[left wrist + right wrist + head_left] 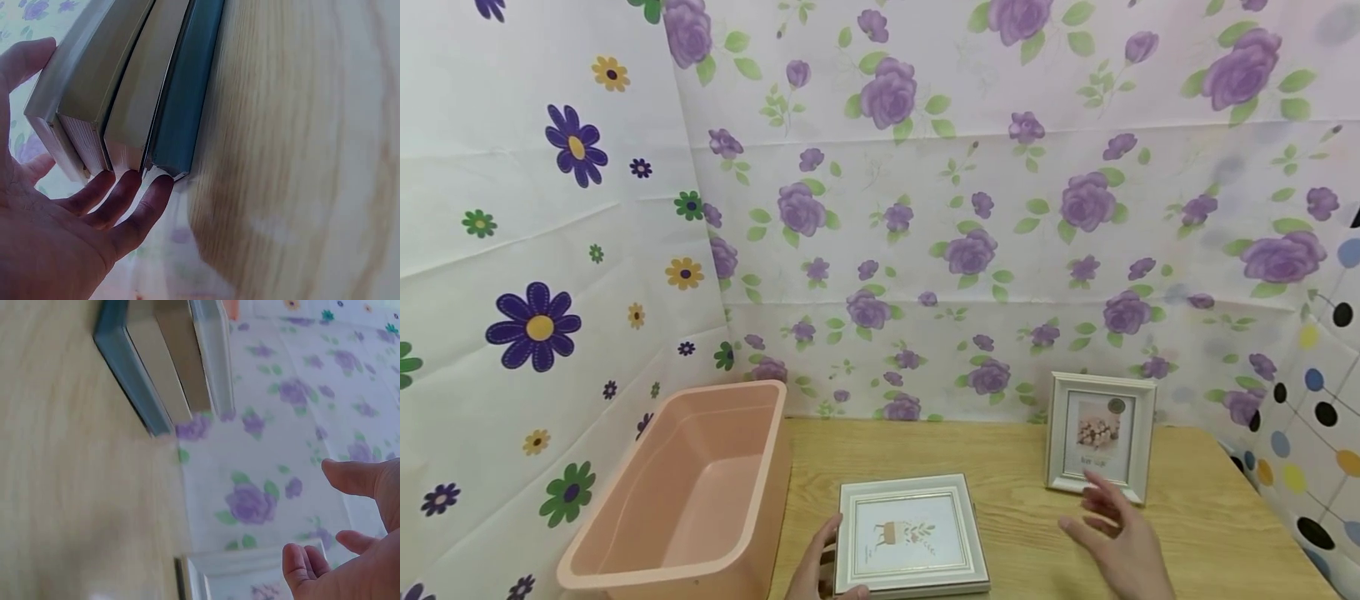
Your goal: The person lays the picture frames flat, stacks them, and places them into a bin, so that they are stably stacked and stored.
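Note:
A white picture frame (910,533) with a deer-like print lies flat on top of a stack of books at the table's front. The left wrist view shows the stack's edges, a teal book (187,87) at the bottom and cream and olive-brown books (103,69) above it. My left hand (817,562) rests against the stack's left side, its fingertips touching the book edges and the thumb beside the frame. A second white frame (1101,437), with a pink flower print, stands upright at the back right. Before it hovers my right hand (1120,542), fingers loosely bent and holding nothing.
To the left stands a pink plastic basin (760,500), close beside the stack. The wooden table (1015,467) runs up to a flower-printed sheet (925,250) at the back. Similar patterned sheets hang at the left and right sides.

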{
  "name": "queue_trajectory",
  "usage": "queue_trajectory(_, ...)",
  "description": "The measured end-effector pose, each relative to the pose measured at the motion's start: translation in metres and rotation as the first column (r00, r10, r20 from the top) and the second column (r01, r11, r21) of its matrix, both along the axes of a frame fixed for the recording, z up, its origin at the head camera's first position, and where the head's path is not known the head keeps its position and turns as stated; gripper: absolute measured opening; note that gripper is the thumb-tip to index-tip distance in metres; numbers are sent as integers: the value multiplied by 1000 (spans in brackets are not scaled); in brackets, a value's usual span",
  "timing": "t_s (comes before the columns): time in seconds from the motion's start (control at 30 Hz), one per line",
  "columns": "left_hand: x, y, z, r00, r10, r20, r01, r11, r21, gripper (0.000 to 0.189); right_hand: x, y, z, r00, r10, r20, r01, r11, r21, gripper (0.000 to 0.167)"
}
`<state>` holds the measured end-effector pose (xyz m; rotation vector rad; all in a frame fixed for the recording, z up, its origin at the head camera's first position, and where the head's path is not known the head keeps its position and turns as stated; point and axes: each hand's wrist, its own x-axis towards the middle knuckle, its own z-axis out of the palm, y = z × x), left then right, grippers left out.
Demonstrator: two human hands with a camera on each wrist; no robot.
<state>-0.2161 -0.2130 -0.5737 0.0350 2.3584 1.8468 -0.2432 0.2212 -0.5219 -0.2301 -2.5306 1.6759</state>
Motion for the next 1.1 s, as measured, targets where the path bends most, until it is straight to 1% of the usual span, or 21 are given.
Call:
queue_trajectory(0.13, 0, 1, -1, 1000, 7, 15, -8, 1000, 19, 109, -10, 24, 8, 995, -32, -98, 41, 994, 97, 90)
queue_trajectory(0.27, 0, 1, -2, 1000, 7, 13, -7, 1000, 3, 109, -23, 44, 17, 979, -82, -187, 118, 975, 186, 90)
queue_trajectory(0.37, 0, 2, -2, 1000, 4, 7, -4, 1000, -20, 109, -33, 59, 23, 960, -104, -262, 164, 961, 222, 86)
queue_trajectory(0.47, 1, 2, -3, 1000, 4, 0, -4, 999, -34, 109, -43, 73, 29, 939, -100, -329, 187, 952, 244, 86)
queue_trajectory(0.57, 2, 2, -4, 1000, 8, -1, -8, 999, -40, 110, -55, 86, 35, 920, -91, -381, 210, 935, 285, 88)
queue_trajectory(0.67, 4, 1, -4, 1000, 11, -6, -11, 999, -41, 110, -67, 97, 40, 906, -63, -419, 221, 913, 342, 89)
queue_trajectory(0.77, 5, 1, -5, 1000, 8, -20, -9, 999, -42, 109, -80, 106, 42, 892, -13, -451, 215, 891, 400, 89)
queue_trajectory(0.8, 6, 1, -5, 1000, 7, -25, -8, 999, -45, 108, -84, 109, 43, 890, 7, -456, 205, 888, 412, 88)
queue_trajectory(0.83, 6, 1, -5, 1000, 5, -29, -7, 999, -49, 108, -88, 112, 44, 890, 24, -456, 191, 887, 420, 88)
queue_trajectory(0.93, 6, 1, -6, 999, 3, -31, -5, 999, -50, 108, -99, 120, 47, 901, 70, -427, 144, 882, 449, 88)
queue_trajectory(1.0, 5, 1, -6, 1000, 4, -27, -5, 999, -50, 107, -106, 124, 49, 906, 107, -410, 111, 874, 474, 88)
queue_trajectory(1.03, 6, 1, -6, 1000, 4, -23, -6, 999, -47, 107, -109, 126, 49, 906, 128, -404, 96, 867, 488, 88)
queue_trajectory(1.1, 6, 1, -6, 1000, 6, -18, -7, 999, -47, 108, -114, 131, 48, 898, 175, -403, 68, 850, 522, 87)
